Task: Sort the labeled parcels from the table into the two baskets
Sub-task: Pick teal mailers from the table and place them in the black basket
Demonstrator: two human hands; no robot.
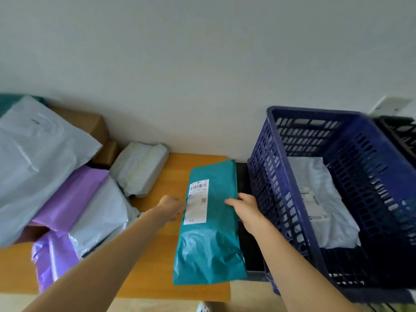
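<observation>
Beside the blue basket [273,176], my right hand [244,209] grips the teal parcel [211,246]; my left hand [170,208] touches its edge, grip unclear.

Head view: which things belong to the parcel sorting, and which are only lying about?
Job: teal parcel, left hand, right hand, blue basket, white parcel inside, black basket, parcel pile, table.
Lying about: wall socket; perhaps cardboard boxes.
</observation>
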